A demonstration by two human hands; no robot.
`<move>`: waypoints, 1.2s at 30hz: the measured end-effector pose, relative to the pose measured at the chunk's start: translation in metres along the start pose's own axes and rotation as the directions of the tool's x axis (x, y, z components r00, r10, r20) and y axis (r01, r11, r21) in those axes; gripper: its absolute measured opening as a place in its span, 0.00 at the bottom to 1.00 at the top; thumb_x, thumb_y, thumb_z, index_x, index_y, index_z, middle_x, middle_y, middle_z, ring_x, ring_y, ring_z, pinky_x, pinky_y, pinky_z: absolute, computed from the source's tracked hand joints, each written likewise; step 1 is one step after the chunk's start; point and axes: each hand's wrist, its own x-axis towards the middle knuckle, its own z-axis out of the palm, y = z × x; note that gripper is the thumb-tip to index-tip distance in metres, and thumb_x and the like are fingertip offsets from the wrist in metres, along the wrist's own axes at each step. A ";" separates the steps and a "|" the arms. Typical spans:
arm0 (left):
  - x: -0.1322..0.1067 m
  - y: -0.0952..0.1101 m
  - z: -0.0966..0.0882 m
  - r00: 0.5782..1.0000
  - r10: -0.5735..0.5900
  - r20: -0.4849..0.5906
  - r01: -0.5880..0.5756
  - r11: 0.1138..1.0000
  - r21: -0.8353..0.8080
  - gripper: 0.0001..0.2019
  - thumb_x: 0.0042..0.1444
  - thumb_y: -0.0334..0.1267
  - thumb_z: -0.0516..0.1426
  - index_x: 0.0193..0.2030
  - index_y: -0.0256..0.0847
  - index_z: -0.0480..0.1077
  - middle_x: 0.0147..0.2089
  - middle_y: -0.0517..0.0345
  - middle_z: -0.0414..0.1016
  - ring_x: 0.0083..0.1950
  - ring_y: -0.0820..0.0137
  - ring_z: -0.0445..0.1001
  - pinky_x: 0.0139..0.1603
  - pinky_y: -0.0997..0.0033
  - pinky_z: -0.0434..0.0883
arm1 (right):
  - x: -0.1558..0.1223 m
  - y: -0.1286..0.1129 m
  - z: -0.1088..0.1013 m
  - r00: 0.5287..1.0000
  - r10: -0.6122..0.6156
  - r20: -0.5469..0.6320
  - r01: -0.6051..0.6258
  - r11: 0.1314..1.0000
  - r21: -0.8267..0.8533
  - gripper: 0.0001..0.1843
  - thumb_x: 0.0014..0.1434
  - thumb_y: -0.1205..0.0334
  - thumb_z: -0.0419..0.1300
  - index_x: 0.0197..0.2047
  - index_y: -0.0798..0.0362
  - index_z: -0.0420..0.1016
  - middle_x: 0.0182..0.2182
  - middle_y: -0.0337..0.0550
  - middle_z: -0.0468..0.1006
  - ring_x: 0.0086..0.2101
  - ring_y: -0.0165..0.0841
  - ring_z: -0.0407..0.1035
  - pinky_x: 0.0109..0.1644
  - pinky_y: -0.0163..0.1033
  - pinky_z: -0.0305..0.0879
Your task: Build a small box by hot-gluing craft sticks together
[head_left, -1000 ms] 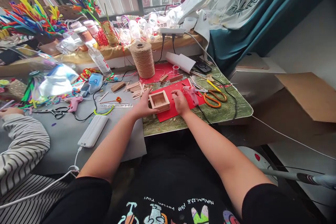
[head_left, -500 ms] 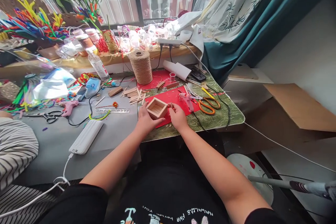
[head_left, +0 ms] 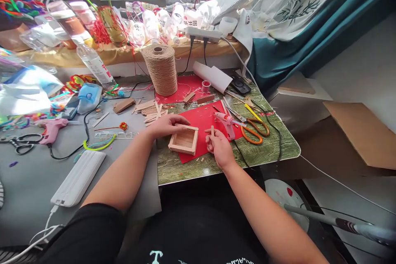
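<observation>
A small square box of wooden sticks [head_left: 182, 149] rests on the mat's red sheet, its open top facing up. My left hand [head_left: 165, 126] is at the box's far left corner, fingers closed along the back rim; the thumb side is partly hidden. To the right of the box, my right hand [head_left: 220, 148] pinches a short wooden stick [head_left: 212, 131] that points upward, apart from the box. Close by my right hand lies a pink glue gun [head_left: 227, 123] with its nozzle to the right.
Orange-handled scissors [head_left: 256, 130] lie right of the glue gun. Loose craft sticks [head_left: 148, 110] and a twine spool [head_left: 160, 70] stand behind the box. Left are a white power bank [head_left: 77, 179], a second glue gun [head_left: 52, 130] and a bottle [head_left: 95, 64]. A cable crosses the mat's right side.
The box has turned, one side now facing me. My left hand has moved to its far left edge. My right hand has drawn away to the right with the stick.
</observation>
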 end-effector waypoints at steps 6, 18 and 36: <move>-0.006 -0.006 0.011 0.981 0.096 -0.171 -0.075 0.989 0.128 0.11 0.60 0.45 0.60 0.42 0.41 0.77 0.41 0.56 0.81 0.43 0.65 0.76 0.44 0.67 0.70 | -0.004 -0.034 0.006 1.000 0.026 0.010 -0.022 0.948 -0.318 0.26 0.65 0.54 0.60 0.64 0.50 0.74 0.40 0.41 0.76 0.28 0.27 0.64 0.31 0.36 0.63; -0.009 -0.004 0.009 0.951 0.055 -0.304 -0.042 0.998 0.051 0.16 0.62 0.50 0.59 0.49 0.41 0.74 0.47 0.53 0.79 0.41 0.65 0.74 0.41 0.65 0.69 | 0.016 -0.053 0.055 0.917 -0.194 0.348 0.394 0.318 -0.862 0.18 0.70 0.61 0.56 0.60 0.54 0.76 0.43 0.50 0.75 0.40 0.40 0.72 0.49 0.47 0.70; -0.009 0.005 0.009 0.930 0.256 -0.262 -0.242 0.967 0.084 0.13 0.63 0.49 0.62 0.48 0.45 0.79 0.50 0.52 0.80 0.53 0.62 0.76 0.57 0.62 0.72 | 0.026 0.002 0.021 0.987 -0.156 0.045 0.162 0.939 -0.303 0.16 0.64 0.49 0.67 0.49 0.50 0.76 0.29 0.36 0.72 0.29 0.31 0.65 0.35 0.37 0.62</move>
